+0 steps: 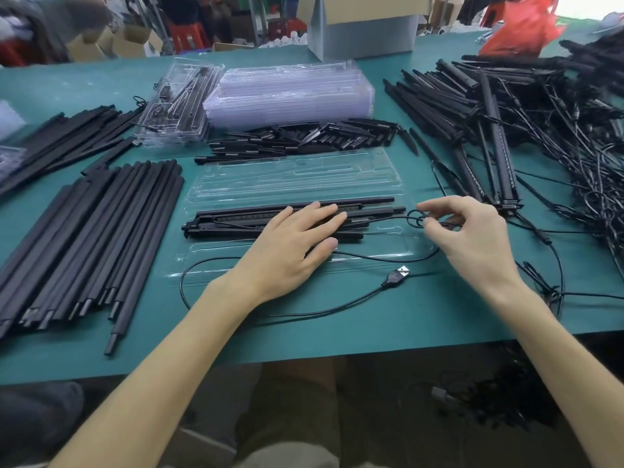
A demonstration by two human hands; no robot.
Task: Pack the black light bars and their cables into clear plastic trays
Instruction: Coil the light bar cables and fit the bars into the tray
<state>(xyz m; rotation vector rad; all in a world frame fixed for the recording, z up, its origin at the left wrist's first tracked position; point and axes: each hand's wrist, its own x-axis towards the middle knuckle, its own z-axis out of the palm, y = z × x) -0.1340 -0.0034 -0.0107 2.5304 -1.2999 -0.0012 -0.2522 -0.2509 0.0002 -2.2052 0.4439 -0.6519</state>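
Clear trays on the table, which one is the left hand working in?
The open tray nearest the person, where the left hand presses black light bars. The stack of trays behind looks empty.

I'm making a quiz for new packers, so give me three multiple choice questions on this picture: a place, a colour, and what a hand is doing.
1. Where is the USB plug? A. on the table in front of the tray; B. inside the tray; C. hanging off the table.
2. What colour is the table? A. red; B. white; C. teal green.
3. What is the right hand doing? A. lying flat; B. pinching a cable loop; C. gripping the USB plug.
Answers: 1 A, it lies on bare table nearer the person; 2 C, the surface is teal; 3 B, thumb and fingertip meet on the loop.
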